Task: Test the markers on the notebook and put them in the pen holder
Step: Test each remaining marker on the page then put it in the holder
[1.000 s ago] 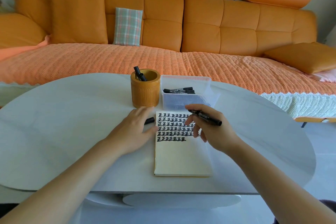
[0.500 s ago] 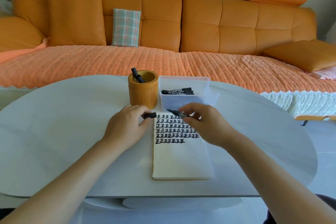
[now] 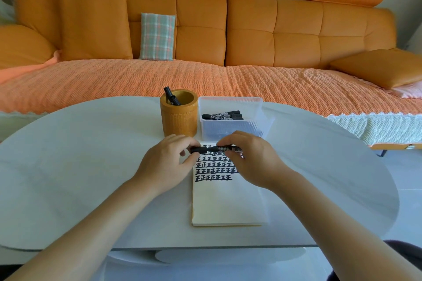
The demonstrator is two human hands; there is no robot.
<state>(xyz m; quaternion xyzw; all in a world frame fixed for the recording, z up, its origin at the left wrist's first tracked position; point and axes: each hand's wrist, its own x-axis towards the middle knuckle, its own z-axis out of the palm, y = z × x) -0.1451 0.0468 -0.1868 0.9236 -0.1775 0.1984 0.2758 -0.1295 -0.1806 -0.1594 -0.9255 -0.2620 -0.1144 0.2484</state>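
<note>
Black marker with white label (image 3: 212, 149) held level over far edge of cream open notebook (image 3: 228, 203). Left hand (image 3: 166, 164) pinches cap end; right hand (image 3: 251, 162) pinches barrel. Looks like capping: push cap straight along barrel till seated, keep tip off page. Round orange-brown pen holder (image 3: 179, 118) just beyond notebook's far left corner, one black marker (image 3: 171, 96) standing in it. Clear plastic box (image 3: 230, 128) beyond notebook's far edge: stacked markers (image 3: 222, 115), maybe three, count unclear. One notebook, one holder, one box.
</note>
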